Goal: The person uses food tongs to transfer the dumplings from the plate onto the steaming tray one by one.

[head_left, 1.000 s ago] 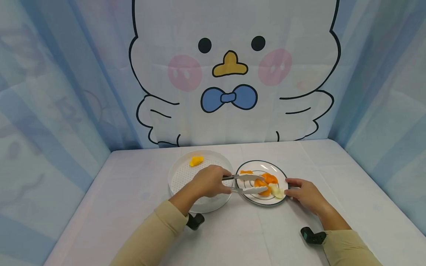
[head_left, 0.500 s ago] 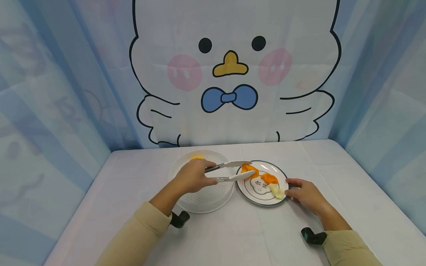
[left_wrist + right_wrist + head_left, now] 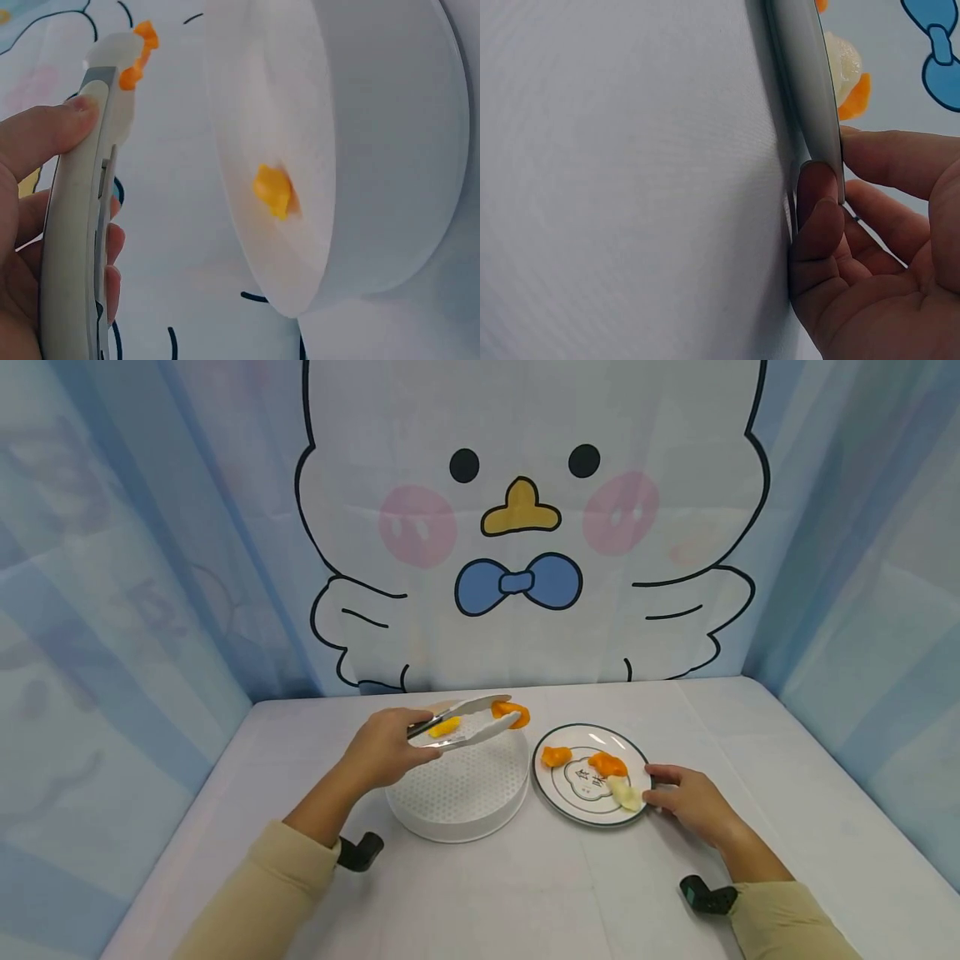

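Note:
My left hand (image 3: 384, 747) grips a pair of tongs (image 3: 483, 732), whose white tips pinch an orange, lumpy, dumpling-like piece (image 3: 522, 711). The tongs hold it over the far right part of a round white tray (image 3: 459, 832) with a dotted base. Inside that tray lies a yellow piece (image 3: 272, 190), partly behind the tongs in the head view. My right hand (image 3: 693, 799) pinches the right rim of a white plate (image 3: 564, 795) with a dark edge, thumb above and fingers under it. On the plate are two orange pieces (image 3: 557, 757) and a cream, wrinkled piece (image 3: 624, 794).
Tray and plate stand close together on a white-covered table (image 3: 525, 893). Behind it hangs a curtain (image 3: 517, 643) with a cartoon bird, and blue curtains (image 3: 112, 652) flank both sides. A black device (image 3: 362, 852) sits at each wrist.
My left hand has moved left with the tongs, carrying one orange piece from the plate to above the tray. The right hand stays at the plate's rim.

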Available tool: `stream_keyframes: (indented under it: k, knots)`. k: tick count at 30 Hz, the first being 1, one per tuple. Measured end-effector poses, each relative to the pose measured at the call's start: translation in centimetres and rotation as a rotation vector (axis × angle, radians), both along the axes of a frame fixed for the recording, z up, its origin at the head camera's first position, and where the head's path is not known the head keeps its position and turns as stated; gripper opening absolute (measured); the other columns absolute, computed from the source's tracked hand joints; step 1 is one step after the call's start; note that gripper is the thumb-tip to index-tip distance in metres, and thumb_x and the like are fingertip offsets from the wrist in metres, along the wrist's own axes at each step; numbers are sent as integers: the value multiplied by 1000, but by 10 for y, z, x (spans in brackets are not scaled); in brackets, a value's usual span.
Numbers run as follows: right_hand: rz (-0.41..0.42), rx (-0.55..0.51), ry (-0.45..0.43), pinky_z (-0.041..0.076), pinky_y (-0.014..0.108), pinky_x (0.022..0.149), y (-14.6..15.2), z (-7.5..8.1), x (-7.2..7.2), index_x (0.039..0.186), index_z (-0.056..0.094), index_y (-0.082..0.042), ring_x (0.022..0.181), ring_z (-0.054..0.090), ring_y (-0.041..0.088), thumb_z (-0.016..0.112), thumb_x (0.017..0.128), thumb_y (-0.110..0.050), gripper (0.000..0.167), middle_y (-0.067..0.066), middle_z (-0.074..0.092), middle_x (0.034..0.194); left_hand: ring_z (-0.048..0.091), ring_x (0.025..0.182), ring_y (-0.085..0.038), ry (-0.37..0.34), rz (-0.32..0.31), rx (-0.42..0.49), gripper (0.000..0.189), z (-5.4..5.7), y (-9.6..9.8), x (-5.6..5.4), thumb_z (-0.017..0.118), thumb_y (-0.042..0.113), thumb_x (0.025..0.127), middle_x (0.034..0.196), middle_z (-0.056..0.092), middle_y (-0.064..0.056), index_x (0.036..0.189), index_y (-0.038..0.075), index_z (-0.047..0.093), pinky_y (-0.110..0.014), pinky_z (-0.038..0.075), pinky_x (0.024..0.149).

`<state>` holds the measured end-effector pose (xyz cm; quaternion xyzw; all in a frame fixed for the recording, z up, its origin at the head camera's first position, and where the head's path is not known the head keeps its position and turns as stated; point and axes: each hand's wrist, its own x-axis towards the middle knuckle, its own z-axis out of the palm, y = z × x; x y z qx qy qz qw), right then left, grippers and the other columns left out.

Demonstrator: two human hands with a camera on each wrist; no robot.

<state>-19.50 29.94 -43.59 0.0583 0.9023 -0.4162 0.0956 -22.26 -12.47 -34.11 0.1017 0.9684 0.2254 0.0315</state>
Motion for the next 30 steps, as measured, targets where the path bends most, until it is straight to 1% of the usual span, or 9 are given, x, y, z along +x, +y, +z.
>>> stream_keyframes:
  k: [2,5,11,17,27,30]
  knots:
    - [-3,1,-2,54,34,82,0,0,0,145,44,7,104,54,32,68,94,-20,62,33,42,145,52,125,-34,-4,19,-6,64,-1,-6,0,80,34,86,139,58,-13,142,10,58,-52,43,102]
    - [-4,5,-3,54,35,82,1,-1,1,145,44,7,104,54,32,68,94,-20,62,33,42,145,52,126,-35,-1,32,-11,63,-4,-15,-2,80,33,87,139,57,-16,141,8,58,-52,44,102]
    - [-5,5,-3,54,37,85,1,-1,0,146,44,6,106,54,33,68,94,-21,63,33,41,146,52,126,-37,-22,47,-21,60,-15,-24,-5,79,32,88,138,58,-19,139,5,59,-54,42,103]
    - [-7,-4,-6,54,39,86,0,-2,0,146,44,6,108,53,34,67,94,-20,62,33,41,146,53,125,-37,-45,66,-37,60,-25,-27,-10,79,31,87,137,58,-19,138,5,60,-54,42,102]
    - [-12,-6,-6,54,38,85,1,-4,0,146,44,6,108,53,34,67,94,-20,63,32,41,146,54,124,-37,-61,65,-67,60,-32,-27,-18,79,30,88,137,59,-19,138,4,60,-54,43,102]
    - [-12,-8,-7,54,39,87,0,-3,0,146,44,6,110,52,35,67,94,-20,63,32,41,146,54,123,-37,-63,66,-73,60,-34,-26,-20,79,31,88,136,59,-19,138,4,60,-54,43,102]
